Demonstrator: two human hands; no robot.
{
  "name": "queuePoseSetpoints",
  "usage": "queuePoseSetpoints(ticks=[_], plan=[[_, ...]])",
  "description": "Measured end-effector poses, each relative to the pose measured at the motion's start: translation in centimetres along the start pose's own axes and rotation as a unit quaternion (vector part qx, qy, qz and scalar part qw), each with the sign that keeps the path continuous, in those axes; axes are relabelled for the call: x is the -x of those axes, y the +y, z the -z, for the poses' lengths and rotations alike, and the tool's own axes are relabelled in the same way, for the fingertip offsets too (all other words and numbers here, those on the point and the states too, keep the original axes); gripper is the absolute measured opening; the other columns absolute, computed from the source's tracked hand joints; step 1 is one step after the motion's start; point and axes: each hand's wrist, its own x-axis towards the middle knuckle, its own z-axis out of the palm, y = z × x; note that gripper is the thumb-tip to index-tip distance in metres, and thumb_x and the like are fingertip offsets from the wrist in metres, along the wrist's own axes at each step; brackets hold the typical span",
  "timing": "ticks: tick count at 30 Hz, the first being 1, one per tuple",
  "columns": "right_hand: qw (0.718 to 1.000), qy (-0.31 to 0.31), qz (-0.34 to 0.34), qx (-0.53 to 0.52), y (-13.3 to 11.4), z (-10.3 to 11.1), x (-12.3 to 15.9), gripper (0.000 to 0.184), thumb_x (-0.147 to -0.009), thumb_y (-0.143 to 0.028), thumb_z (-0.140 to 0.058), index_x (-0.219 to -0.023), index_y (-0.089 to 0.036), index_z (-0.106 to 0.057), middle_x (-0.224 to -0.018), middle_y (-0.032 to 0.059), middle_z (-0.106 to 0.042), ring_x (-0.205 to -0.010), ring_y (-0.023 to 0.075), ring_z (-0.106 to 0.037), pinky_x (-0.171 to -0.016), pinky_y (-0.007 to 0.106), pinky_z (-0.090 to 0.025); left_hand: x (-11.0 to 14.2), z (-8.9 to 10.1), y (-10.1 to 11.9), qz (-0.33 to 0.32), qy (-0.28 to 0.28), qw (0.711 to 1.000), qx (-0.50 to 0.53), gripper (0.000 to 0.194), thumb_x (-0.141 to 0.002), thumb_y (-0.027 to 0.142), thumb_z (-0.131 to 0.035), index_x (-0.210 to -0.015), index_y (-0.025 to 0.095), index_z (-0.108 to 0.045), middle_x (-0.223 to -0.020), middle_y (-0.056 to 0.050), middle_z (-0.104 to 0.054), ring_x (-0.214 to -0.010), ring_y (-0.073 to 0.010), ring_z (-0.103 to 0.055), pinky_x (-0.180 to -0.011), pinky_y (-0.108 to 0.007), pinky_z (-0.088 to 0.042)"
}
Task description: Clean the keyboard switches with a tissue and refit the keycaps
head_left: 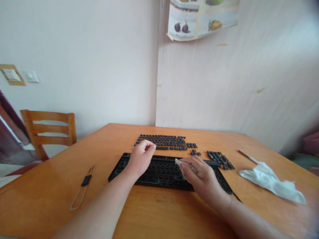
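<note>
A black keyboard base [159, 172] with its keycaps off lies in front of me on the wooden table. Over its left half is my left hand [142, 155], its thumb and fingers pinched together; whatever they may hold is too small or hidden to make out. My right hand [199, 171] grips a crumpled white tissue [184, 166] above the right half of the base. Behind the base, rows of loose black keycaps [164, 141] are set out in keyboard order. A separate group of keycaps [219, 157] lies to the right.
A wire keycap puller [86, 181] with a black grip lies at the left. On the right are a white cloth [272, 182] and a thin stick like a pencil [248, 156]. The table [164, 212] meets the wall at the back. A wooden chair [50, 129] stands at the far left.
</note>
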Motion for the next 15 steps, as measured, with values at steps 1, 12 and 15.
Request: queuePoseSetpoints(ticks=[1, 12, 15], plan=[[1.0, 0.001, 0.001, 0.005, 0.0, 0.0, -0.1, 0.023, -0.096, -0.039, -0.053, -0.097, -0.023, -0.07, -0.086, 0.0054, -0.065, -0.081, 0.0194, -0.059, -0.074, 0.033, -0.047, -0.4, 0.5, -0.5, -0.017, 0.015, 0.998, -0.056, 0.022, -0.087, 0.04, -0.057, -0.083, 0.019, -0.062, -0.079, -0.003, -0.068, -0.077, -0.0186, -0.062, -0.073, -0.031, -0.046], [0.993, -0.071, 0.015, 0.097, -0.5, 0.6, -0.9, 0.022, -0.096, -0.034, -0.051, -0.096, -0.022, -0.069, -0.09, 0.0053, -0.064, -0.085, 0.0185, -0.06, -0.079, 0.032, -0.046, -1.2, 0.7, -3.2, -0.132, -0.019, 0.923, -0.36, 0.026, -0.09, 0.028, -0.049, -0.085, 0.021, -0.074, -0.092, -0.008, -0.071, -0.091, -0.0229, -0.063, -0.083, -0.034, -0.044], [0.989, -0.09, 0.016, 0.117, -0.4, 0.6, -1.5, 0.018, -0.095, -0.03, -0.052, -0.097, -0.021, -0.067, -0.093, 0.0052, -0.064, -0.087, 0.0181, -0.06, -0.08, 0.032, -0.046, -1.2, 0.6, -3.3, -0.123, -0.024, 0.92, -0.372, 0.026, -0.09, 0.027, -0.049, -0.085, 0.021, -0.074, -0.091, -0.008, -0.071, -0.089, -0.0227, -0.062, -0.08, -0.034, -0.044]])
